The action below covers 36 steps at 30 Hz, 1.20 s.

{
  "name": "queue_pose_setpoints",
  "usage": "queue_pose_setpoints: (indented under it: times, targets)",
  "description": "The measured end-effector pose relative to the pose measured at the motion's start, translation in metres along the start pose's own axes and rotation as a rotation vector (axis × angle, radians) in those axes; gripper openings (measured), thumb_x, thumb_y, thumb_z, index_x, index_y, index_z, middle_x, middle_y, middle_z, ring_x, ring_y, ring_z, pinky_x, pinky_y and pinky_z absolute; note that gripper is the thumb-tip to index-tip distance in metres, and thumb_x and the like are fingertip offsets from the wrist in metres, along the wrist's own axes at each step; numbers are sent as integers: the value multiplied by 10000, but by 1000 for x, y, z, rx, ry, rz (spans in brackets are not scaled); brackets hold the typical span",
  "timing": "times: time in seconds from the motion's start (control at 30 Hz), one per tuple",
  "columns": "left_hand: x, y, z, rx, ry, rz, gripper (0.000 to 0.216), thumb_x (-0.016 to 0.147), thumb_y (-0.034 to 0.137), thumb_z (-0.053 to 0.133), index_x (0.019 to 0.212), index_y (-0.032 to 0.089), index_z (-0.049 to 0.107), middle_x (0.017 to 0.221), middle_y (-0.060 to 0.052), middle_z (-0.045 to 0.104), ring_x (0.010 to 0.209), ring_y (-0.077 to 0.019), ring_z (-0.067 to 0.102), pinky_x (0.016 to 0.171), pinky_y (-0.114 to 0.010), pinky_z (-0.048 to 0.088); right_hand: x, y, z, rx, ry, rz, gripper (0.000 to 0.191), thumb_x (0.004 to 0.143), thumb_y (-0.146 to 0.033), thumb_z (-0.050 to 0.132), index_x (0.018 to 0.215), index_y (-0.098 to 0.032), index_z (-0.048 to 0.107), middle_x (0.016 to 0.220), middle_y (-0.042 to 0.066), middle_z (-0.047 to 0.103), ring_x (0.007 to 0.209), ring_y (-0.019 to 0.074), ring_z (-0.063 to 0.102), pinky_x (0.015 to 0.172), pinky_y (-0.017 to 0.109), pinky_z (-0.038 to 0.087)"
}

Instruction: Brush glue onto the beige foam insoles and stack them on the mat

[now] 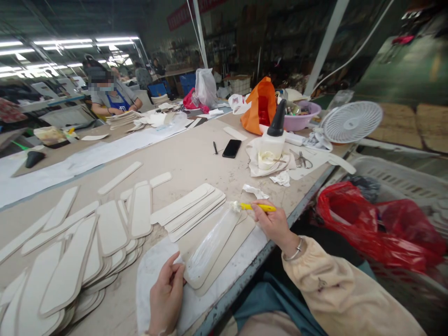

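Head view, angled down over a beige worktable (189, 151). In the right hand (271, 219), closed in a pinch: a brush (261, 207) with a yellow handle and white-clotted bristles, laid against the far end of a long, round-cornered coated panel (213, 245). Streaked glossy white along most of its length, and lying aslant near the table's front edge, on top of a wider beige board (241, 233), with a white sheet (150, 270) underneath. Just beside the near end of the coated panel, the left hand (167, 289), fingers loosely curled; impossible to tell whether touching the rim or gripping anything. Just beyond the panel, a neat overlapping stack of pale strips (196, 205); to the left, a broad, untidy heap of similar pale panels (70, 275). Farther back, a dark phone (231, 148) near a slim black pen-like object (215, 147). Toward the right, a white container (271, 144) with a black cone-shaped top, scissors (304, 160), an orange bag (259, 107), a lilac basin (304, 121) and a white fan (352, 122). Below the table's right edge, a red plastic bag (381, 224) in a pale basket (402, 170). Across at the far left, another person (117, 100) in a blue apron, behind piled pale pieces (121, 120).
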<state>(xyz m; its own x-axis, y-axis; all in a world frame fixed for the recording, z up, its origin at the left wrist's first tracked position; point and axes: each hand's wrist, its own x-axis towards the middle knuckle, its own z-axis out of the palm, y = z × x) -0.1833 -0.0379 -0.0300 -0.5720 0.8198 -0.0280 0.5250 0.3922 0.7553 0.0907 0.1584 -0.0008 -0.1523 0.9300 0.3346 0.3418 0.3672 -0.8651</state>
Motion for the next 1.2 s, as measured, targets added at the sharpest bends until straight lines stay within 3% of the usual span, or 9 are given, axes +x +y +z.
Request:
queue_pose_setpoints:
  times: [0.17, 0.33, 0.4, 0.53, 0.8, 1.03, 1.2]
  targets:
    - [-1, 3, -1, 18, 1, -2, 532, 801, 542, 524, 1227, 224, 541, 843, -5, 706, 692, -171, 646, 686, -289, 510, -1, -2, -3, -31, 36, -88, 254, 917, -390, 497, 986, -197, 647, 749, 26, 677, 568, 139, 638, 584, 258, 514]
    - [0, 4, -1, 44, 19, 9, 516, 793, 537, 531, 1203, 227, 563, 840, 0, 713, 710, -172, 653, 698, -283, 512, -5, 7, 8, -63, -92, -244, 218, 922, -313, 515, 1042, -180, 639, 948, 74, 709, 747, 159, 691, 708, 269, 543]
    - [1, 3, -1, 49, 22, 16, 511, 790, 535, 532, 1193, 224, 571, 830, 1, 713, 708, -170, 651, 696, -278, 512, -10, 5, 15, -90, -138, -338, 197, 922, -286, 522, 1038, -184, 644, 952, 77, 718, 826, 174, 695, 747, 274, 543]
    - [1, 3, -1, 40, 25, 16, 518, 785, 537, 534, 1185, 211, 576, 807, 0, 709, 693, -165, 646, 677, -263, 513, -20, -3, 21, -58, -194, -445, 167, 910, -263, 550, 1031, -196, 643, 902, 59, 727, 784, 164, 696, 711, 256, 548]
    - [2, 11, -2, 32, 21, 11, 530, 765, 550, 540, 1166, 206, 584, 803, -7, 713, 725, -175, 660, 683, -259, 518, -9, 5, 7, -23, -36, -308, 180, 908, -263, 542, 1038, -201, 650, 899, 64, 711, 732, 167, 693, 671, 263, 548]
    - [0, 9, -2, 58, 35, 9, 564, 753, 575, 538, 1180, 209, 577, 822, -12, 710, 730, -190, 663, 696, -289, 515, -21, -9, 13, 44, -276, -320, 164, 908, -296, 546, 982, -207, 661, 817, 25, 708, 701, 137, 671, 650, 223, 508]
    - [1, 11, -3, 47, 40, 19, 547, 757, 566, 540, 1162, 199, 583, 815, -15, 705, 702, -186, 658, 698, -297, 515, -16, -9, -1, 29, -154, -272, 166, 918, -276, 519, 981, -207, 656, 865, 41, 702, 770, 155, 667, 705, 248, 497]
